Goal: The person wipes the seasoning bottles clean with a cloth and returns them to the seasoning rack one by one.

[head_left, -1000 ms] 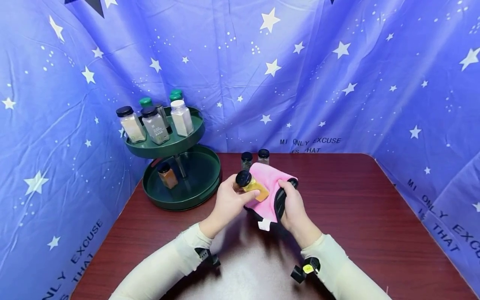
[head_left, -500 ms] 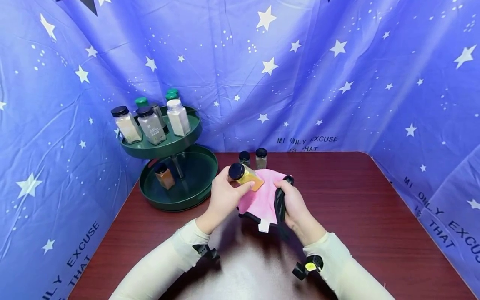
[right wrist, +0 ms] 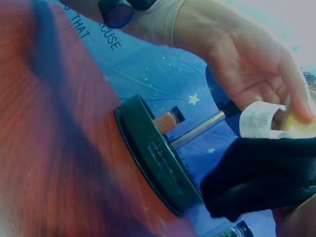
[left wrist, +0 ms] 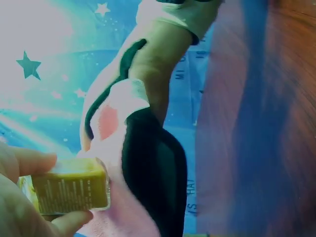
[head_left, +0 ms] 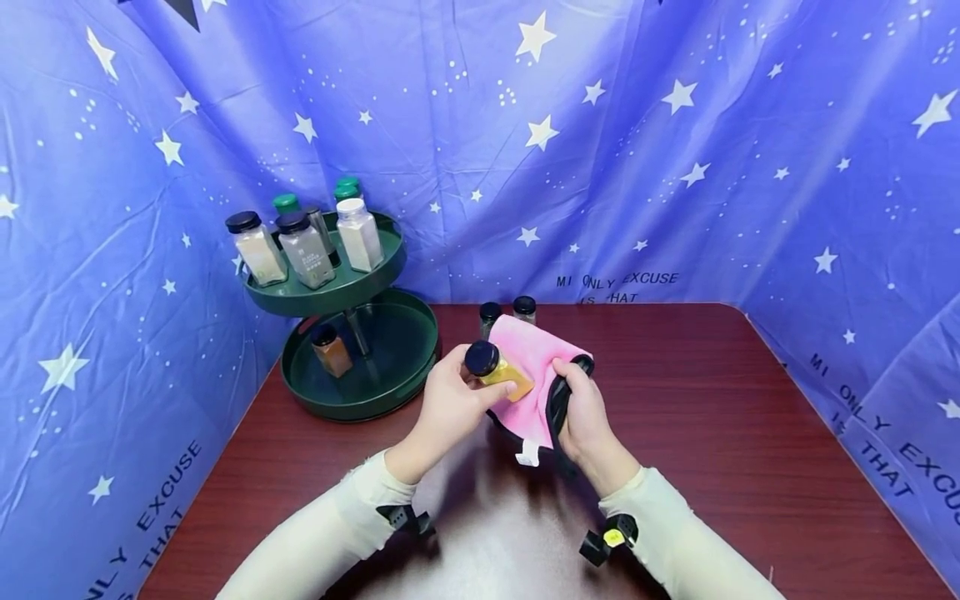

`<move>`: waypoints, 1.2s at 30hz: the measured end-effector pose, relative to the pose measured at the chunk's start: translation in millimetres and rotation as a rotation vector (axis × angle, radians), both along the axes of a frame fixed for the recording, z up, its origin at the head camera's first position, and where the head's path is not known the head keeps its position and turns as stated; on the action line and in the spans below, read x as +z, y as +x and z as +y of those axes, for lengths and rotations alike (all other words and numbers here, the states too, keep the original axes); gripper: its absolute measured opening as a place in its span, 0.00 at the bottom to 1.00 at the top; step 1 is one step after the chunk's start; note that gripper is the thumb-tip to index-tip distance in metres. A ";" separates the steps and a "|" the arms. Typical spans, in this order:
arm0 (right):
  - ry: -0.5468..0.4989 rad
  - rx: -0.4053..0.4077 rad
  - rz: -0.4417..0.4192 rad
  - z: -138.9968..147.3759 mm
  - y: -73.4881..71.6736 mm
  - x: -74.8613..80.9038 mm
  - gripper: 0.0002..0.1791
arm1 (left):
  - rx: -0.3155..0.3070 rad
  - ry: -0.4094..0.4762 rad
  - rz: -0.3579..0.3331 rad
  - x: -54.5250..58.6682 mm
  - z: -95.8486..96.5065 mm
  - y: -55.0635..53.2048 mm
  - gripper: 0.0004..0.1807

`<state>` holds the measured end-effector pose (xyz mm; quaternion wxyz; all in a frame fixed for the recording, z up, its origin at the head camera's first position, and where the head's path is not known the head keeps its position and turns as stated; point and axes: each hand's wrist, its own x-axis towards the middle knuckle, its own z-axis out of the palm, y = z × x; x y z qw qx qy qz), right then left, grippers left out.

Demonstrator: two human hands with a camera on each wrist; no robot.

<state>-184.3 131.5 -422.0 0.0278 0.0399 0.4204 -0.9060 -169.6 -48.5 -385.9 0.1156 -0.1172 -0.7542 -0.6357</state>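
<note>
In the head view my left hand [head_left: 450, 400] grips a small square spice jar [head_left: 508, 379] with yellow contents and a black lid, tilted with its lid toward the upper left. My right hand [head_left: 588, 417] holds a pink cloth [head_left: 534, 350] with black edging, its thumb on top. The jar's base lies against the pink side. Printed text shows on the yellow jar [left wrist: 71, 187] in the left wrist view, between thumb and fingers. A white tag [head_left: 527, 453] hangs from the cloth's lower edge. Most of my right fingers are hidden behind the cloth.
A green two-tier rack [head_left: 360, 392] stands at the left, several jars on its upper tier and one orange-brown jar [head_left: 332, 352] on the lower. Two black-lidded jars [head_left: 489, 317] stand behind the cloth. A starry blue curtain [head_left: 480, 150] surrounds the dark red table [head_left: 712, 417].
The yellow jar rose slightly along the cloth half a second ago and is now lower again, near its earlier place. The cloth's top edge has lifted and folds more. Both hands keep their holds.
</note>
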 end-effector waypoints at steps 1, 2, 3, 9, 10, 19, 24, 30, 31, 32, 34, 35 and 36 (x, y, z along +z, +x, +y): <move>0.014 0.010 -0.008 -1.1 0.3 -0.6 0.06 | -0.018 0.011 -0.008 0.0 0.5 0.4 0.24; 0.031 0.024 -0.017 -2.1 0.7 -1.1 0.05 | -0.037 0.023 -0.011 -0.2 0.9 0.3 0.24; 0.048 0.036 -0.030 -3.0 1.0 -1.6 0.05 | -0.049 0.031 -0.011 -0.4 1.1 0.0 0.25; 0.044 0.084 -0.057 -5.7 3.1 -4.4 0.06 | -0.026 -0.015 0.030 -6.1 -3.4 -6.2 0.25; 0.040 0.089 -0.053 -5.9 3.5 -4.6 0.06 | -0.014 -0.033 0.041 -6.8 -5.1 -7.2 0.25; 0.114 0.119 -0.064 -2.9 6.2 -2.5 0.06 | 0.032 -0.146 0.014 3.6 -26.0 -11.6 0.24; 0.205 0.131 -0.074 0.9 4.5 -4.7 0.08 | 0.030 -0.228 -0.019 4.2 -35.7 -11.5 0.24; 0.251 0.122 -0.057 1.8 3.2 0.3 0.10 | 0.083 -0.306 -0.054 -3.2 -51.8 -16.4 0.22; 0.258 0.116 -0.051 1.8 3.1 1.5 0.10 | 0.088 -0.314 -0.061 -4.3 -54.6 -17.7 0.22; 0.266 0.114 -0.046 1.6 3.0 2.5 0.10 | 0.093 -0.323 -0.068 -5.0 -57.6 -19.1 0.22; 0.281 0.114 -0.041 1.2 2.7 3.7 0.09 | 0.100 -0.340 -0.080 -6.3 -63.8 -22.9 0.22; 0.286 0.116 -0.041 0.7 2.5 4.0 0.09 | 0.103 -0.349 -0.086 -6.5 -67.0 -24.8 0.22; 0.287 0.120 -0.040 0.3 2.2 4.0 0.08 | 0.112 -0.356 -0.092 -6.6 -70.5 -27.0 0.22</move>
